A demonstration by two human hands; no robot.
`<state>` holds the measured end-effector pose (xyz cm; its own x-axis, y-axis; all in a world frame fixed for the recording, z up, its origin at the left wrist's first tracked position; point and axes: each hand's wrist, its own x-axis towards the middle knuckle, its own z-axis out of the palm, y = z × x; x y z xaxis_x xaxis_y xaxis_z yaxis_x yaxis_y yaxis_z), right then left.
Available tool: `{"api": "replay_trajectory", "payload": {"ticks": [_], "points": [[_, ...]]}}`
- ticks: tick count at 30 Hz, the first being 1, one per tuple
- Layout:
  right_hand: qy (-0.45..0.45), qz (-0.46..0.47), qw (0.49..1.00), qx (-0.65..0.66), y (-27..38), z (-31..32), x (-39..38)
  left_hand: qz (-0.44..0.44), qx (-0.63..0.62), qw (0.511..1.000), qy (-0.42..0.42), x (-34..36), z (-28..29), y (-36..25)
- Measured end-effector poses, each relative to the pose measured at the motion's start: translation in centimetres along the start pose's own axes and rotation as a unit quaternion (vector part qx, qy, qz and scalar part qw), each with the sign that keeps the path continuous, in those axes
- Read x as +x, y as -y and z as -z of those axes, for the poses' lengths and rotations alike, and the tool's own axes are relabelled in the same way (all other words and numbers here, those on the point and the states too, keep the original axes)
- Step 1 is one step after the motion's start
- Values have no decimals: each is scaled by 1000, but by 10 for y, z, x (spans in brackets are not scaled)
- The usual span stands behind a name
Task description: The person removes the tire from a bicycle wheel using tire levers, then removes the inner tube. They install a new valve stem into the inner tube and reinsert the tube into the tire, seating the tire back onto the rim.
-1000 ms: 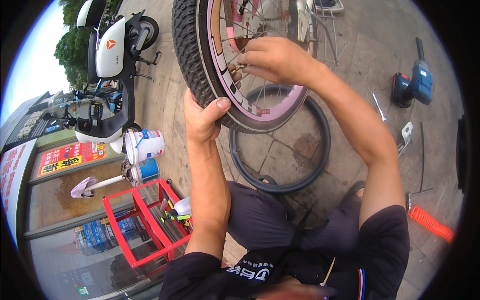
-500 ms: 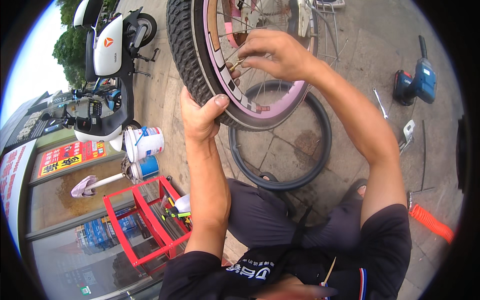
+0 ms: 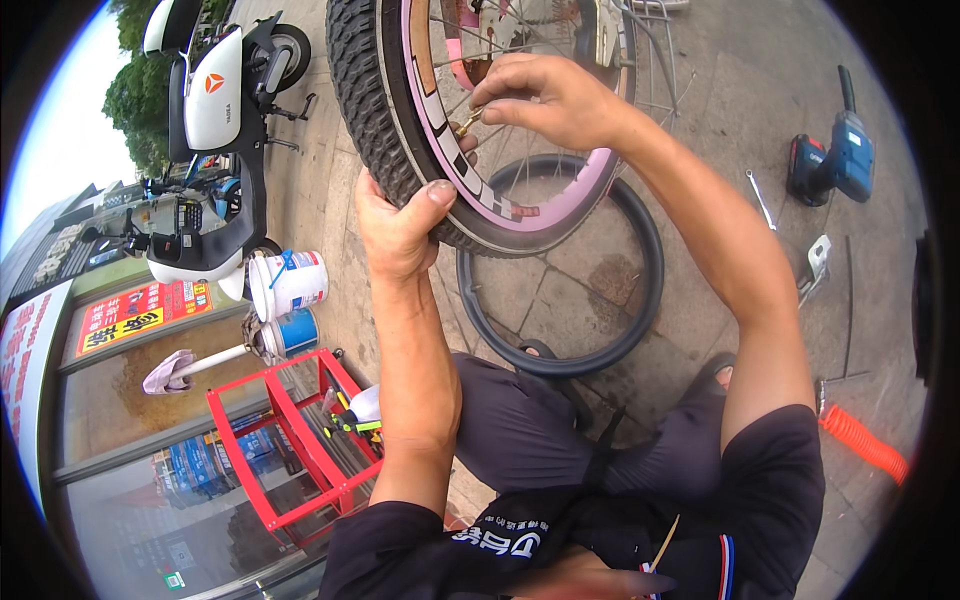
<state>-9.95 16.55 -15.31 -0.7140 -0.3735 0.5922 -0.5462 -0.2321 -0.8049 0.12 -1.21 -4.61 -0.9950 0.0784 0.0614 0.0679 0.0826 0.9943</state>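
A bicycle wheel with a knobby black tyre (image 3: pixel 362 95) and pink rim (image 3: pixel 580 190) fills the upper middle, with spokes crossing it. My left hand (image 3: pixel 405 225) is closed round the tyre's lower left side, thumb on the sidewall. My right hand (image 3: pixel 540 100) pinches a small brass-coloured fitting (image 3: pixel 469 123) at the inner edge of the rim, apparently on the valve; its exact shape is too small to tell. On the paving below the wheel lies a black rubber ring (image 3: pixel 655 290), like an inner tube, near my feet.
Right: a blue cordless power tool (image 3: pixel 850 155), wrench (image 3: pixel 760 200), metal tool (image 3: pixel 816 262), coiled orange hose (image 3: pixel 862 443). Left: red metal cart (image 3: pixel 282 420) holding tools, buckets (image 3: pixel 296 285), white scooter (image 3: pixel 205 100), glass shopfront (image 3: pixel 110 410). Behind the wheel, metal frame parts (image 3: pixel 660 50).
Both my hands and the wheel have moved slightly up and to the left in the view. My right fingers have shifted a little on the brass fitting.
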Motion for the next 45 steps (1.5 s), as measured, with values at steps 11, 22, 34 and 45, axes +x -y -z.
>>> {"api": "replay_trajectory", "payload": {"ticks": [11,22,34,45], "points": [[37,-55,997,51,0,5,3,-6,-35,999,-17,0,-4,0],[50,-59,996,45,0,6,4,-7,5,1000,-7,0,0,1],[68,-115,990,54,7,9,6,-6,-34,999,-12,-1,-2,1],[85,-126,987,57,2,10,8,-6,13,1000,-8,-2,-1,0]]}}
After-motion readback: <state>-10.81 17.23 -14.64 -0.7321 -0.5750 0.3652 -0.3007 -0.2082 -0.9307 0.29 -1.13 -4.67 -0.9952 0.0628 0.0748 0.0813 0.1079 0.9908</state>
